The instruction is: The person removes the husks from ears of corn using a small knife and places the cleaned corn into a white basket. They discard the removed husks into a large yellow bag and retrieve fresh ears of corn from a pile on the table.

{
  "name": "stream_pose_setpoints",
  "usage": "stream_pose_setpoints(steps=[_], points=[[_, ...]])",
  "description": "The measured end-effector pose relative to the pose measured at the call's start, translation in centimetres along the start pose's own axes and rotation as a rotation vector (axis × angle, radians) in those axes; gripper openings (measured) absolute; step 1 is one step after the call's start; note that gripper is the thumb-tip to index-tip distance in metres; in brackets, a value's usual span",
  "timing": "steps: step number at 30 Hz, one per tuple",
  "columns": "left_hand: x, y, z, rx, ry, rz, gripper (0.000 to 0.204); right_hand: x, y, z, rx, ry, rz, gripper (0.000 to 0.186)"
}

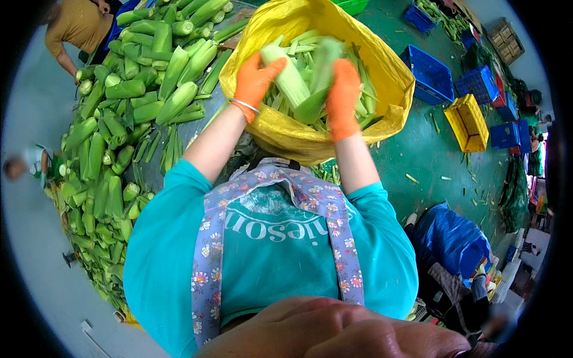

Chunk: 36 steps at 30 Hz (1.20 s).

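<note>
Both of my hands wear orange gloves and are over the mouth of a yellow woven sack (286,136). My left hand (255,82) is closed round a pale green ear of corn (287,79), partly stripped of its leaves and tilted across the opening. To its right, my right hand (344,101) grips green corn husk (313,107), which still touches the ear low down. The upper part of that husk is smeared by motion. Loose husk leaves (365,101) fill the sack below, and the right fingertips are partly hidden.
A big heap of unhusked corn (125,89) lies close on my left. One person (83,27) stands beyond it, at the far left. Blue crates (427,74) and a yellow crate (467,123) sit on the green floor (412,158) to the right. Lower right is a blue sack (447,235) beside another person.
</note>
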<state>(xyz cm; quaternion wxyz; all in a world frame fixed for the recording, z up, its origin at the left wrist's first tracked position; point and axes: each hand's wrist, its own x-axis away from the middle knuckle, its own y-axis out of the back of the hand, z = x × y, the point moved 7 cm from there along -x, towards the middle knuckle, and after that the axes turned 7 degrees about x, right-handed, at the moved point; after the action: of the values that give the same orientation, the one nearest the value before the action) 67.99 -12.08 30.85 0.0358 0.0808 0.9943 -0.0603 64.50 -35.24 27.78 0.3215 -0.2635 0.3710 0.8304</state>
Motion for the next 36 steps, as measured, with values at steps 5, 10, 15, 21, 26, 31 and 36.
stream_pose_setpoints(steps=[5,10,15,21,26,31,36], points=[[-1.4,9.0,1.1,0.391,-0.058,-0.359,0.043,-4.7,7.1,-13.4,-0.717,-0.506,-0.111,0.018],[-1.3,9.8,0.5,0.484,-0.037,-0.282,0.038,-4.8,5.9,-3.1,-0.132,-0.078,-0.009,0.036],[1.6,2.8,-2.9,0.7,-0.069,0.057,0.046,3.0,-1.0,5.3,-0.795,-0.396,0.794,0.064],[5.2,2.8,-4.3,0.44,-0.163,0.066,0.051,6.2,-2.3,7.3,-0.887,-0.409,0.853,0.07],[11.5,7.6,0.2,0.502,-0.061,-0.196,0.053,5.8,-1.5,10.0,-0.165,0.086,1.055,0.064],[21.8,16.4,-0.8,0.313,-0.099,-0.637,0.055,2.4,-1.8,6.0,-0.223,0.102,0.608,0.048],[33.4,22.7,3.4,-0.457,0.315,-0.828,0.063,5.7,-2.0,15.8,-0.313,0.301,0.656,0.049]])
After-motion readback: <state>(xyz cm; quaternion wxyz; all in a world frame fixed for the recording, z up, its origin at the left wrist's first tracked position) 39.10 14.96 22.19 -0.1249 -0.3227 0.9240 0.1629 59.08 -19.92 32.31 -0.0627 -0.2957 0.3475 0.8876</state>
